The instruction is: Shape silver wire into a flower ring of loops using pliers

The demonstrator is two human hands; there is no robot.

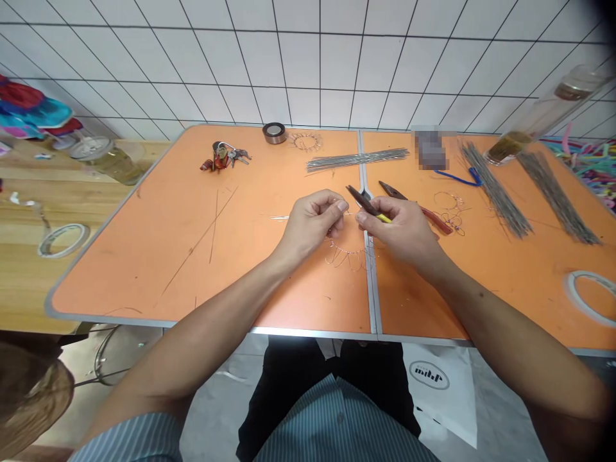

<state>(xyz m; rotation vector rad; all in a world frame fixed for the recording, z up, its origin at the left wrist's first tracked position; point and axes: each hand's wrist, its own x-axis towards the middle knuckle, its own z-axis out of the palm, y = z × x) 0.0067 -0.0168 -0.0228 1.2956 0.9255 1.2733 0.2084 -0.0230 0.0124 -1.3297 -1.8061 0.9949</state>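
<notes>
My left hand (315,221) is closed in a pinch on a thin wire at the middle of the orange table (289,301). My right hand (402,228) grips dark-jawed pliers (363,200) with a bit of yellow handle showing; their tips point at my left fingers, a small gap apart. A wire ring with thin loops (351,251) hangs or lies just below my hands; I cannot tell which. Behind my right hand rest red-handled pliers (392,190), partly hidden by it. Another looped wire piece (452,208) lies to their right.
A wire bundle (356,159) lies behind my hands, two more (498,192) at the right near a tilted glass bottle (517,138). Keys (231,155) and black tape (274,133) sit at the back. Loose wires (192,247) lie left; a white tape roll (590,295) lies right.
</notes>
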